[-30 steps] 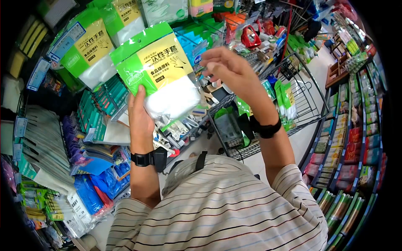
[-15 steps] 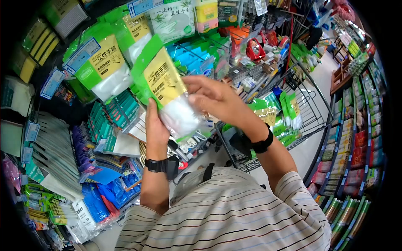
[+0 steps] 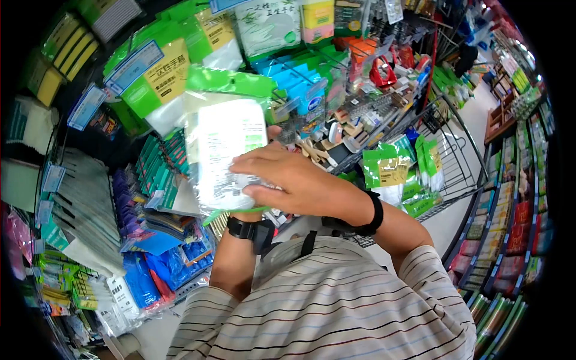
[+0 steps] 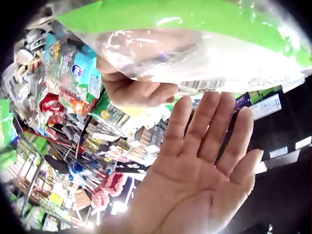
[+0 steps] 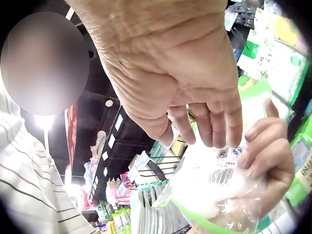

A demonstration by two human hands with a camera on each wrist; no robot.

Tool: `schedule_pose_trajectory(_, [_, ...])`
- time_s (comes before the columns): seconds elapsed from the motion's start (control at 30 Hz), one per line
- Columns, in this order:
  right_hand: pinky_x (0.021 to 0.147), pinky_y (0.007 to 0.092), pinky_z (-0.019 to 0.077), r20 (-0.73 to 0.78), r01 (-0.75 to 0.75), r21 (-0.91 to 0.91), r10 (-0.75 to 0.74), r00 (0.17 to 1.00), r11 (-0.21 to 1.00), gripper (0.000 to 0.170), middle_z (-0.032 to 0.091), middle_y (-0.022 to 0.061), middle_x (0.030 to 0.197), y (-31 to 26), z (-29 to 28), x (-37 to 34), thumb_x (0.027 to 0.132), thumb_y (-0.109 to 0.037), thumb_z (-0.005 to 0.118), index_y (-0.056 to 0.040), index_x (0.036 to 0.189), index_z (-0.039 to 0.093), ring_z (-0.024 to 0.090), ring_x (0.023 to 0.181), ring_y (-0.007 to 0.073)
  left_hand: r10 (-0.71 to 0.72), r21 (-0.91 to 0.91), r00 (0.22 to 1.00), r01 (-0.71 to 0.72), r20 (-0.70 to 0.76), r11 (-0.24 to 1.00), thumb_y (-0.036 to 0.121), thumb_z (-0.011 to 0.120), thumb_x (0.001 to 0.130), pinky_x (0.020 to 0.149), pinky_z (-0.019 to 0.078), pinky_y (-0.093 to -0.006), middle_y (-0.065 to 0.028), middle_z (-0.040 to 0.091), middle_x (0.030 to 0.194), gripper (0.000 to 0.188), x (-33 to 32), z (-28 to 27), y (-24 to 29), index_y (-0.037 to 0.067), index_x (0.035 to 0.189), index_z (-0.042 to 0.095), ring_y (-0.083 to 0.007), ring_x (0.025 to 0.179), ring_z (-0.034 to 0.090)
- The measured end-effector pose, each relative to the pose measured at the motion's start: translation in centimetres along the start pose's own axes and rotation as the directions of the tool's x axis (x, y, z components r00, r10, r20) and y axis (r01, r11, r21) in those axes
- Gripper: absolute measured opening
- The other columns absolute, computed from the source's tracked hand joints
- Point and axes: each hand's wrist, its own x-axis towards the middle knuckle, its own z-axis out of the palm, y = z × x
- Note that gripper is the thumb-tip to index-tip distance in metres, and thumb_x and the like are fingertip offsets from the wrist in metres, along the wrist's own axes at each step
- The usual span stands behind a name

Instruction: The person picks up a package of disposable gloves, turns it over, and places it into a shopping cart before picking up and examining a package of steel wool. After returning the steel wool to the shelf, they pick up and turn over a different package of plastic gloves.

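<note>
In the head view a clear pack of disposable gloves (image 3: 225,129) with a green top band shows its white, printed back. My left hand (image 5: 270,161) grips this pack by its edge, fingers curled over it in the right wrist view; the head view hides most of that hand behind the pack. My right hand (image 3: 300,186) lies across the lower right of the pack with extended fingers touching the printed side. From the left wrist, its palm (image 4: 204,170) faces the camera, fingertips right at the pack's barcode edge.
Similar green and yellow glove packs (image 3: 165,78) hang behind on the left, with a price tag (image 3: 141,66) in front. A wire shopping cart (image 3: 465,159) at the right holds several packs (image 3: 384,168). Stocked shelves (image 3: 498,210) line the aisle's far side.
The pack has turned from its yellow labelled front to its white back. My right hand has come left from beside the pack onto it.
</note>
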Motion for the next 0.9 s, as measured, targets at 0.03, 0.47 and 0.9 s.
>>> schedule_pose_trajectory(0.03, [0.093, 0.04, 0.0492, 0.01, -0.01, 0.009, 0.01, 1.0, 1.0, 0.037, 0.064, 0.0178, 0.125, 0.1, -0.3, 0.0, 0.092, -0.016, 0.065, -0.0012, 0.126, 0.06, 0.063, 0.11, 0.0322, 0.015, -0.004, 1.0, -0.015, -0.006, 1.0, 0.046, 0.05, 0.1, 0.077, 0.055, -0.0337, -0.0179, 0.06, 0.122, 0.061, 0.1, 0.2, 0.1, 0.0, 0.14, 0.043, -0.0292, 0.105, 0.064])
schedule_pose_trajectory(0.47, [0.083, 0.0291, 0.0509, 0.041, -0.485, 0.565, 0.564, 0.825, 0.668, 0.059, 0.065, 0.0146, 0.112, 3.4, -4.0, 0.0, 0.097, -0.037, 0.062, 0.0064, 0.134, 0.048, 0.062, 0.098, 0.0148, 0.21, 0.472, 0.933, -0.05, -0.293, 0.88, 0.03, 0.046, 0.106, 0.079, 0.0544, -0.0298, -0.0103, 0.065, 0.106, 0.035, 1.9, -3.4, 0.8, 0.0, 0.123, 0.054, -0.0171, 0.092, 0.065])
schedule_pose_trajectory(0.9, [0.081, 0.0269, 0.0489, -0.086, -0.455, 0.523, 0.576, 0.813, 0.721, 0.033, 0.067, 0.0082, 0.101, 9.6, -3.0, -0.1, 0.095, -0.016, 0.057, 0.0061, 0.12, 0.059, 0.061, 0.091, 0.012, 0.267, 0.454, 0.936, -0.14, -0.229, 0.88, 0.027, 0.056, 0.102, 0.09, 0.0528, -0.0309, -0.0094, 0.062, 0.12, 0.04, 1.3, -2.0, 3.5, -0.001, 0.13, 0.051, -0.0179, 0.106, 0.062])
